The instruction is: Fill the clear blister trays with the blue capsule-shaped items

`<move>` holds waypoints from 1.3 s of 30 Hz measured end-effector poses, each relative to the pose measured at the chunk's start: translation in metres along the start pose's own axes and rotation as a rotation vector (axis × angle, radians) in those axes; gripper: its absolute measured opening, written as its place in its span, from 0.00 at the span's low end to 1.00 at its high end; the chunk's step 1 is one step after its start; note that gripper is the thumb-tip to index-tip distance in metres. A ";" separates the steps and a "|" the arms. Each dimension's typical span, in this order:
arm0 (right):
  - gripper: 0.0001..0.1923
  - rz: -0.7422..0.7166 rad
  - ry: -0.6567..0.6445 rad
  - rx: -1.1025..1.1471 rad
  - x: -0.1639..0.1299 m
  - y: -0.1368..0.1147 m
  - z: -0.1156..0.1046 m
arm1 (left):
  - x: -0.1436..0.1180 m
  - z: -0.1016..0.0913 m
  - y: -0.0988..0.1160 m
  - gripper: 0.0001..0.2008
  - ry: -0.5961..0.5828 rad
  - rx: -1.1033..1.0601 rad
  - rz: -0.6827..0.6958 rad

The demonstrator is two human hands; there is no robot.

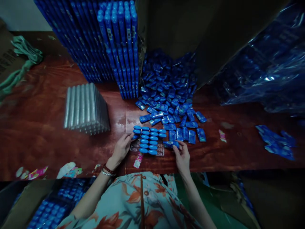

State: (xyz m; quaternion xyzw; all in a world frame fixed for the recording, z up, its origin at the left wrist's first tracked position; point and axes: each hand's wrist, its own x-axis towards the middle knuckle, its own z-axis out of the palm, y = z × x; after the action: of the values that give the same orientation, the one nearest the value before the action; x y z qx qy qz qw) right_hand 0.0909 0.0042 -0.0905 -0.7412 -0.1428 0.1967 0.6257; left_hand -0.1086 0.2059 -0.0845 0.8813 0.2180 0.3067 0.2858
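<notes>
A clear plastic tray (160, 152) lies at the table's front edge, with rows of glossy blue oval pieces (144, 141) in its upper and middle slots. My right hand (183, 156) pinches a small blue packet (169, 144) by its right end, at the tray's right side. At the opposite side my left hand (122, 149) has its fingertips closed on another small blue packet (135, 137), partly hidden by the fingers. Just beyond the tray, several loose blue packets (192, 136) lie flat beside a large heap of them (169, 82).
A stack of clear empty trays (83, 108) stands at left. Behind it rise tall stacks of filled blue trays (121, 47). Cardboard (181, 25) backs the heap. Blue plastic wrap (267, 66) is at right, blue scraps (276, 141) nearer. Filled trays (47, 213) sit below the table.
</notes>
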 end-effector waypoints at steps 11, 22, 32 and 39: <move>0.08 -0.578 -0.172 -0.355 -0.005 -0.023 -0.001 | 0.035 -0.025 0.019 0.16 -0.372 0.287 0.234; 0.18 -0.923 -0.582 -1.230 0.019 -0.064 0.021 | 0.015 -0.016 0.015 0.16 -0.185 0.412 0.336; 0.18 -0.891 -0.011 -1.002 0.032 -0.044 0.008 | 0.108 -0.015 0.001 0.15 -0.159 0.019 -0.225; 0.16 -0.689 -0.191 -1.256 0.112 -0.040 0.007 | 0.157 0.026 -0.016 0.15 -0.488 0.254 -0.168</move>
State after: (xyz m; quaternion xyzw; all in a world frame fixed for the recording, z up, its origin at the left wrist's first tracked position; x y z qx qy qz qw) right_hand 0.1876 0.0687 -0.0645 -0.8535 -0.5084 -0.0672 0.0928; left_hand 0.0177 0.2960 -0.0469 0.9366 0.2518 0.0312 0.2415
